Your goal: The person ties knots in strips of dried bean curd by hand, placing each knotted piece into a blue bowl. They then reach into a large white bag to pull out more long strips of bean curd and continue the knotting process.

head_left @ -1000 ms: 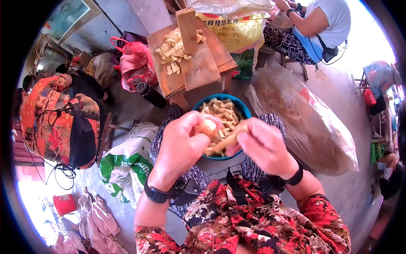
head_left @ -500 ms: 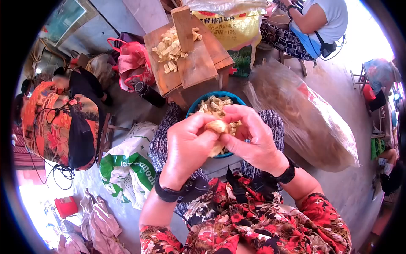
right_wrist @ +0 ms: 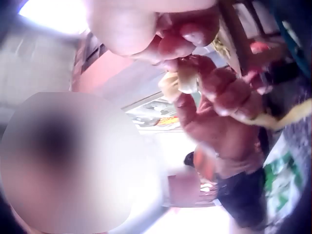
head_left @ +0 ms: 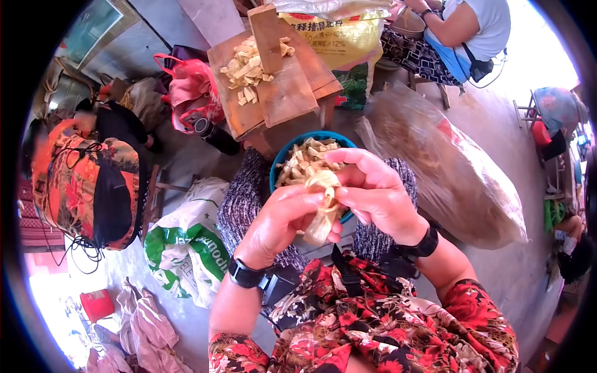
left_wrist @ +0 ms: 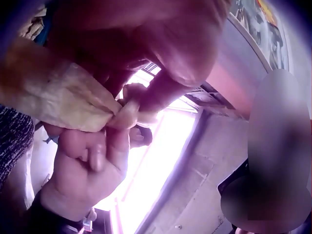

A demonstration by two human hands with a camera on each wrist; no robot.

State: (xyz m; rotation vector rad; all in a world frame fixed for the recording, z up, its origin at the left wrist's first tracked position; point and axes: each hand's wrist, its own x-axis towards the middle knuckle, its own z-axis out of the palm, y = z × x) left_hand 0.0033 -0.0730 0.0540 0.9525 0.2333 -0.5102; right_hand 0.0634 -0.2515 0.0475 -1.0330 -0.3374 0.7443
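A pale yellow, flat strip (head_left: 319, 227) is folded into a small loop between the two hands, its wide tail hanging toward the lap. My left hand (head_left: 277, 221) pinches it from the left, while my right hand (head_left: 382, 199) pinches the loop with thumb and fingertips. In the left wrist view the wide end of the strip (left_wrist: 73, 97) narrows into the fingers; the right wrist view shows the folded part of the strip (right_wrist: 187, 80) at the fingertips. Below the hands, a blue basin (head_left: 273, 177) between the knees holds many similar pale folded pieces (head_left: 305, 163).
A wooden stool (head_left: 249, 118) ahead bears more pale pieces (head_left: 245, 65) and an upright wooden block (head_left: 266, 40). A dark bottle (head_left: 214, 135) stands beside it. To the right lies a large clear plastic bag (head_left: 448, 174); a white-green bag (head_left: 186, 242) lies left. Another person (head_left: 466, 37) sits ahead.
The hands have come together, and the strip has gone from a wrap around the left fingers to a folded loop with a hanging tail. The right fingers have shifted onto the loop.
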